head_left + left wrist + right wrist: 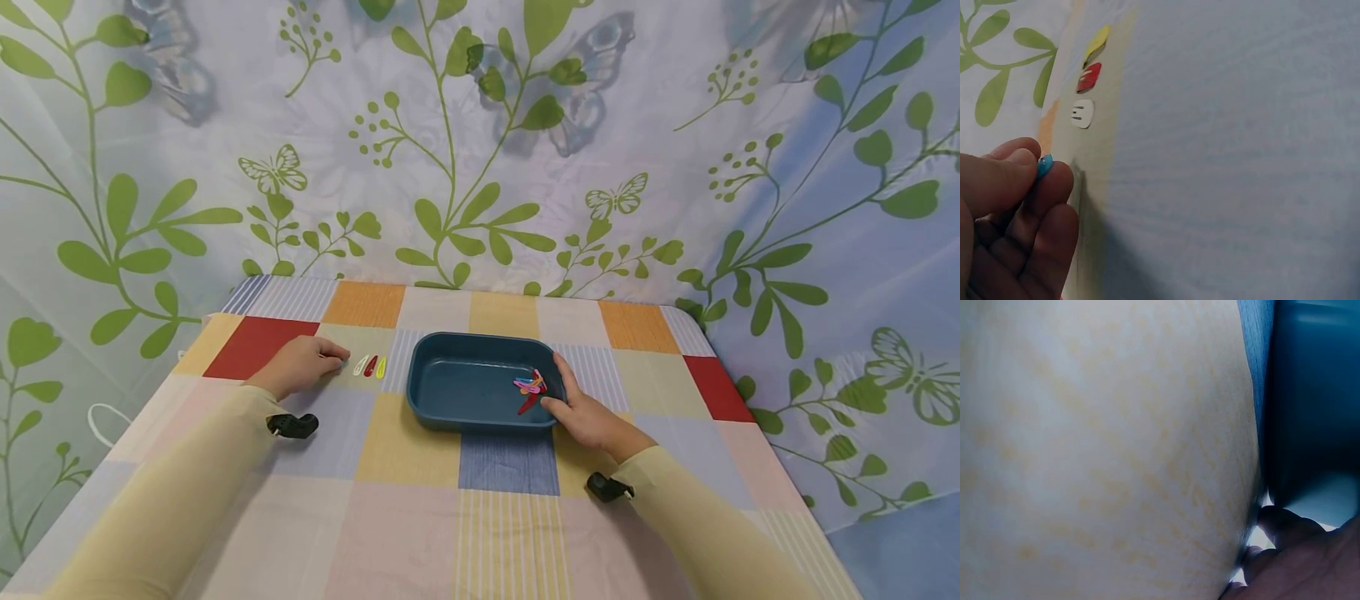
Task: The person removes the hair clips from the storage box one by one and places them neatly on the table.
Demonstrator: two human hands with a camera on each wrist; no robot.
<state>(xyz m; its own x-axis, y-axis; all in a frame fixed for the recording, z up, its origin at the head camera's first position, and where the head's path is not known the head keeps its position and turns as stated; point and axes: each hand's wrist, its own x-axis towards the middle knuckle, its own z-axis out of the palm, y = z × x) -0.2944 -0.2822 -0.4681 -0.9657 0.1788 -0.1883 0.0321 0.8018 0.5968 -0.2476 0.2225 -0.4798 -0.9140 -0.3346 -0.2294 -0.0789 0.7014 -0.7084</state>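
My left hand [300, 365] pinches a small blue hair clip [1045, 165] between thumb and fingertips, close over the cloth. Just right of it, white [361, 365], red [371, 366] and yellow [381, 367] snap hair clips lie side by side in a row. A dark blue rectangular tray [450, 423] stands further right. Several pink, red, blue and orange clips [531, 385] are piled inside its right end. My right hand [592, 417] grips that end, thumb over the rim and fingers along the outer wall.
A patchwork-patterned cloth [405, 525] covers the table. Behind it hangs a curtain [465, 167] printed with leaves and butterflies. Dark wrist cameras sit under both sleeves. A white cable [97, 421] loops beyond the left table edge.
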